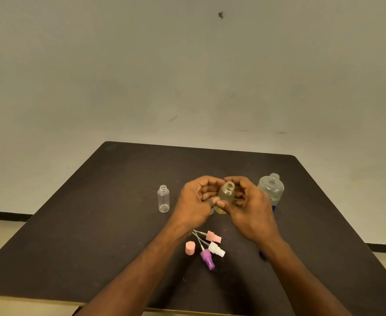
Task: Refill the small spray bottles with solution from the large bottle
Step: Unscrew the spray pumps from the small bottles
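- both hands, left hand and right hand, curl around a yellowish small bottle above the tabletop, uncapped.
- clear small bottle looks empty; large bottle stands open at right.
- spray heads lie loose: capping remains.

- A table stands against a wall.
- An uncapped small bottle stands upright on the table, left of both hands.
- The left hand and right hand meet near the table's middle, cupped round a second small bottle between them.
- The large bottle stands uncapped to the right, partly behind the right hand.
- Three spray heads lie in a cluster nearer the person, between the forearms.
- A cap stands just left of that cluster.
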